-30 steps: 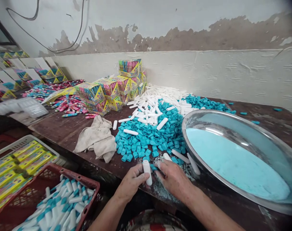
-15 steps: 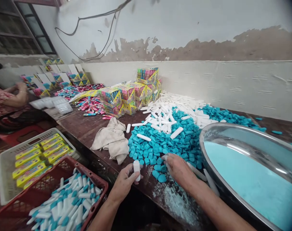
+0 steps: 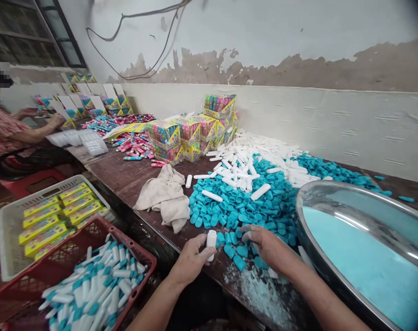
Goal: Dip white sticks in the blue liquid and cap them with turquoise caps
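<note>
Upright in my left hand (image 3: 191, 261) is a small white plastic bottle (image 3: 211, 244) with an open neck, pinched between thumb and fingers. My right hand (image 3: 269, 246) hovers over the near edge of a heap of blue plastic caps (image 3: 236, 207). Its powdery fingers are loosely bent and apart, and I see nothing held in them. Several loose caps (image 3: 239, 262) lie on the dark table between the two hands. Pale blue powder (image 3: 260, 294) is spilled at the table's front edge, below my right hand.
A steel basin (image 3: 301, 197) of light blue powder stands at right. White bottles (image 3: 264, 142) are heaped behind the caps. Left are a cloth (image 3: 163, 195), a red crate (image 3: 150, 271) of capped bottles and a white basket (image 3: 5, 243). Another person (image 3: 12, 133) sits far left.
The view has shifted slightly. My left hand, still holding the bottle, has moved right toward the loose caps. My right hand has drawn a few caps nearer the table's front edge.
</note>
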The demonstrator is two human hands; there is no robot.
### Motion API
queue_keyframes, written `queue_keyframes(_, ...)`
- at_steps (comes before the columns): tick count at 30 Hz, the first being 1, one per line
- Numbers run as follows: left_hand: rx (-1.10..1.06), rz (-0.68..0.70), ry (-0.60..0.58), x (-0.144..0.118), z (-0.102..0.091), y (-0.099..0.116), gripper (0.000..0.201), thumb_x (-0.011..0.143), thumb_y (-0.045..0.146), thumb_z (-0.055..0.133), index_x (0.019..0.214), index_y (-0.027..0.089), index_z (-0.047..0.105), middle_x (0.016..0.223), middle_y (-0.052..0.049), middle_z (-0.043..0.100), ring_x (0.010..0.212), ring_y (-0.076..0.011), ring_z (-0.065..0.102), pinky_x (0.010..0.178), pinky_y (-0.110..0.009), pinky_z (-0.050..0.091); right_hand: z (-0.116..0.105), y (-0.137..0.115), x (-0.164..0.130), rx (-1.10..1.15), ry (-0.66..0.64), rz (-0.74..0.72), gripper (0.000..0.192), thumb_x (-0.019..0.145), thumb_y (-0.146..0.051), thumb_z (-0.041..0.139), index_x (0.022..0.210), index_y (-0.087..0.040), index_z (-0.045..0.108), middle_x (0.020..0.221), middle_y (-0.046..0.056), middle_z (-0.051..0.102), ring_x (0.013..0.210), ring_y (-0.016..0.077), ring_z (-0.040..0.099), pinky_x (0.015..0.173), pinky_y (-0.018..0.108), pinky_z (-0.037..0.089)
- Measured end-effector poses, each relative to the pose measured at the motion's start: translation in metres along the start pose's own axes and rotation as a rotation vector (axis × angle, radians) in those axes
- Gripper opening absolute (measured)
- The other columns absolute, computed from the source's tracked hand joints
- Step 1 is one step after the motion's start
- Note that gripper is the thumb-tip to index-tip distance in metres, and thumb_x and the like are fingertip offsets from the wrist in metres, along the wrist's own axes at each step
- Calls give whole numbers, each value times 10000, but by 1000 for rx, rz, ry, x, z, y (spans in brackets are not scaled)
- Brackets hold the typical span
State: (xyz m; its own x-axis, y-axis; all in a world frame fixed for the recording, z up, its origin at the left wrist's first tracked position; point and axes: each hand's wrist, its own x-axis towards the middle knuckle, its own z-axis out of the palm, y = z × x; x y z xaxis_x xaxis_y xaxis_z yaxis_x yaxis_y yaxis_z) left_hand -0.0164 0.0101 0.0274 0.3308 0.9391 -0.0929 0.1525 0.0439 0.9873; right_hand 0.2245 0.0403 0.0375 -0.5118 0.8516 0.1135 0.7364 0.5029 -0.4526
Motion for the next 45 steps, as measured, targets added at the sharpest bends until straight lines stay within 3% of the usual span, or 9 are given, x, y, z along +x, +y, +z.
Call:
queue_keyframes(6,-79,5,-12,-5,-1,5,287,788,343,504,940,108,571,760,-56,611,688,-159,555,544,-225,442,-14,-5,16,11,172,229,312,785,-118,375,942,-162,641,888,64,636,837,174,584,760,286,453)
queue_keyframes(11,-82,-26,47,-14,-7,4,364,776,362,524,1032,107,562,762,-58,611,707,-175,561,551,-240,449,1,-16,47,-201,123,248,346,809,-156,445,1133,-187,561,1025,88,554,896,181,543,748,260,425)
queue_keyframes(14,-84,-35,54,-17,-6,1,359,782,351,518,1039,103,561,758,-57,612,692,-169,561,547,-237,441,9,-16,47,-238,17,211,329,780,-154,497,1093,-208,582,1035,79,535,902,183,534,759,263,410)
queue_keyframes(21,-108,-32,30,-15,-2,-5,355,782,339,521,1050,110,557,780,-55,608,715,-175,558,556,-242,445,10,-4,9,46,79,209,264,674,-60,491,896,-170,582,930,55,572,872,189,533,774,305,410)
queue_keyframes(30,-73,-23,-14,-15,4,2,340,783,356,519,1016,118,586,766,-53,616,684,-162,546,560,-235,435,0,-3,-9,678,66,412,217,639,-137,509,849,-179,549,595,-59,491,547,97,473,543,226,425)
queue_keyframes(33,-60,-27,-13,-15,3,5,342,786,352,511,1025,120,585,780,-59,615,700,-171,551,564,-240,440,-5,-2,-14,548,41,409,250,650,-128,501,878,-183,587,685,-28,579,629,129,538,619,268,466)
queue_keyframes(36,-67,-29,-2,-15,3,4,333,783,357,517,1006,120,587,767,-57,615,700,-172,551,562,-236,436,-14,5,-10,196,136,369,266,719,-118,450,916,-183,617,879,26,629,817,169,573,749,306,465)
queue_keyframes(40,-66,-15,-31,-15,9,3,303,776,365,526,952,126,587,755,-46,605,697,-170,547,555,-229,432,-18,13,13,-204,238,408,351,786,-105,409,1099,-107,568,1081,145,556,987,235,516,865,367,406)
queue_keyframes(45,-51,-16,-67,-15,16,2,276,774,374,523,868,121,579,740,-43,593,694,-168,533,558,-236,438,0,-5,35,-384,144,331,412,766,-98,470,1169,-150,541,1268,176,423,1113,289,420,917,411,356)
